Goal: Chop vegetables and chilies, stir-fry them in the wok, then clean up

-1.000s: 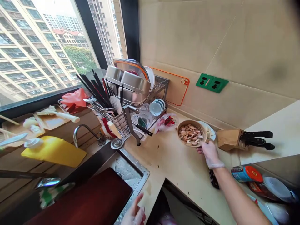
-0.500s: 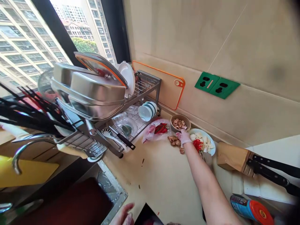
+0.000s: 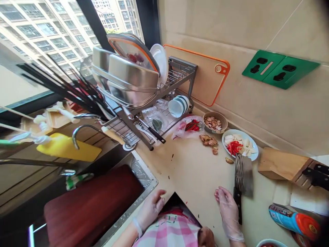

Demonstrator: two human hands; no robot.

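Note:
My left hand (image 3: pixel 151 209), in a clear glove, is at the counter's front edge, its fingers loosely bent and apart with nothing visible in them. My gloved right hand (image 3: pixel 227 212) is left of the cleaver's black handle, its fingertips pressed together; what they hold, if anything, I cannot make out. The cleaver (image 3: pixel 245 176) lies below a plate (image 3: pixel 254 140) bearing chopped red chilies (image 3: pixel 234 148) and white slices. Garlic cloves (image 3: pixel 212 122) fill a small basket (image 3: pixel 223 124) near the wall. Ginger (image 3: pixel 208 140) lies in front of it, beside a plastic bag of red chilies (image 3: pixel 194 125).
On the left stands a dish rack (image 3: pixel 180 77) with steel pans (image 3: pixel 133 73) and bowls. The sink (image 3: pixel 133 161) with a dark red board (image 3: pixel 87 206) is in front. A knife block (image 3: pixel 282 166) and a blue can (image 3: pixel 285 218) stand at right.
My right hand has drawn back from the garlic basket toward me, its fingertips together. The view has shifted, showing more of my left hand and the cleaver.

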